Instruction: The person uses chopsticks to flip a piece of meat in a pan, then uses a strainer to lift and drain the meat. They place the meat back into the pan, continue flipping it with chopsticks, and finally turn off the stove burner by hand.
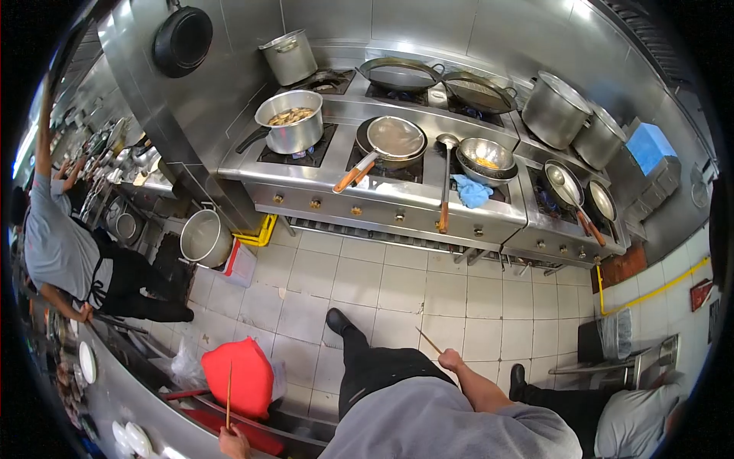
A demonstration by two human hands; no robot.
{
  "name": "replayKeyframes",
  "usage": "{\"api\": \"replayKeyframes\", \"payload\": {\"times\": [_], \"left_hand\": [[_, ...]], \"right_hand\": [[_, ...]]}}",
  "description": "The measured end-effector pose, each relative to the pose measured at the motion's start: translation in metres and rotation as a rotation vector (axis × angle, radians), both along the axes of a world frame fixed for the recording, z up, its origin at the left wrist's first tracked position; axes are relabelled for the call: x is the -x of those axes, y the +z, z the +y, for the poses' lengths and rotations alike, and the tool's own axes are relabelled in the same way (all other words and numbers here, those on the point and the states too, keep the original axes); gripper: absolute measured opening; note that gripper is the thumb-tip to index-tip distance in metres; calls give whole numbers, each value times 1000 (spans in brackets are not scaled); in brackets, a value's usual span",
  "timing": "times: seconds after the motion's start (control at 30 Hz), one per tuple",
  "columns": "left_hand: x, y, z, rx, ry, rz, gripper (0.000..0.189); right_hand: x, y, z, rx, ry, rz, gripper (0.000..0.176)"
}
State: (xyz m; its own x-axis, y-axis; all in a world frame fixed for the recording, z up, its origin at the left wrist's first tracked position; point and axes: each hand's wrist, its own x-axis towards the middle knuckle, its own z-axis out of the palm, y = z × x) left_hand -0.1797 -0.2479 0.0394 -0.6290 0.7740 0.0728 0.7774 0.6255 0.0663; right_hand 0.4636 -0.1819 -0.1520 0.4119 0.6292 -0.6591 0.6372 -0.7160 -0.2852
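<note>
Pale square floor tiles (443, 294) below: thin wooden stick (428, 340), clenched near one end in right hand (451, 359) — likely for reach. Against bright red sheet-like object (248, 379) in view: slender brown stick (229, 390), low in left hand's (234, 443) curled fingers — tip free, apparently deliberately. On silver steel range (378, 214): wood-handled strainer (394, 136), handle outward, probably for access.

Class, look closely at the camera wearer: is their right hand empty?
No, the right hand holds a thin stick, its free end pointing out over the tiled floor.
</note>
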Motion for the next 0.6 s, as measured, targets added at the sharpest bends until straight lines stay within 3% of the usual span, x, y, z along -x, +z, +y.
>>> {"api": "replayKeyframes", "payload": {"times": [0.2, 0.37, 0.47, 0.6], "left_hand": [[-9, 8, 0, -1, 1, 72, 32], [-4, 4, 1, 74, 9, 97, 30], [23, -31, -8, 41, -1, 137, 30], [24, -31, -6, 64, 0, 105, 29]], "right_hand": [[10, 19, 16, -45, -57, -26, 44], [4, 7, 15, -134, 39, -2, 34], [4, 4, 14, -58, 146, 37, 32], [10, -1, 3, -12, 121, 16, 31]]}}
